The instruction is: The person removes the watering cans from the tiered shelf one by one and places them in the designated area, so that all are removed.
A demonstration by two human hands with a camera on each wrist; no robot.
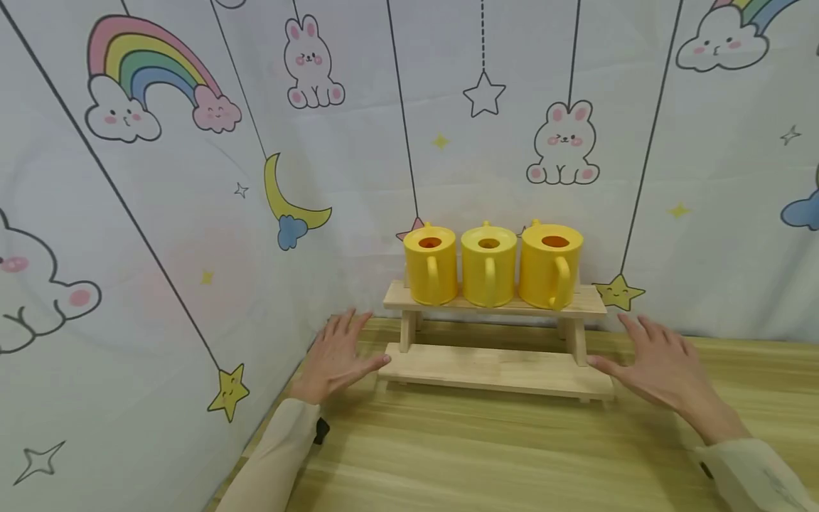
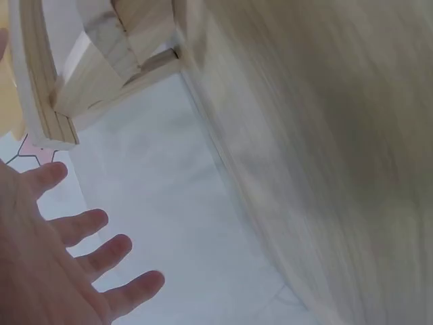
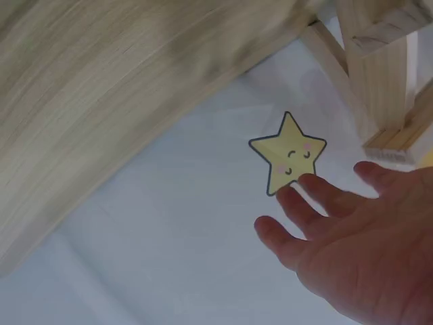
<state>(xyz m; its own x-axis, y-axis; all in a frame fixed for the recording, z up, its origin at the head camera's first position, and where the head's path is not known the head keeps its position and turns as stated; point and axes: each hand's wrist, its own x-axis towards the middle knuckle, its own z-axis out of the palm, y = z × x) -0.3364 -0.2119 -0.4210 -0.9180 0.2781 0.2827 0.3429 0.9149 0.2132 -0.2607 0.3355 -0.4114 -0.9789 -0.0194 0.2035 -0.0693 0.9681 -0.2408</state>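
Three yellow mugs stand upright in a row on the upper shelf of a two-step wooden rack [image 1: 493,368]: a left mug [image 1: 432,274], a middle mug [image 1: 480,274] and a right mug [image 1: 536,274]. Each has a handle toward me. My left hand [image 1: 335,359] is spread beside the rack's left end, thumb tip right at the lower step's corner. On the other side my right hand [image 1: 665,366] is spread likewise, its thumb near the lower step's right end. Both wrist views show straight, parted fingers holding nothing, with the rack's end [image 2: 101,68] close by.
The rack stands on a wood-grain table [image 1: 486,455] near its back edge. Behind it hangs a white cloth [image 1: 384,163] printed with rabbits, stars and rainbows. The same cloth runs along the table's left side, close to my left arm.
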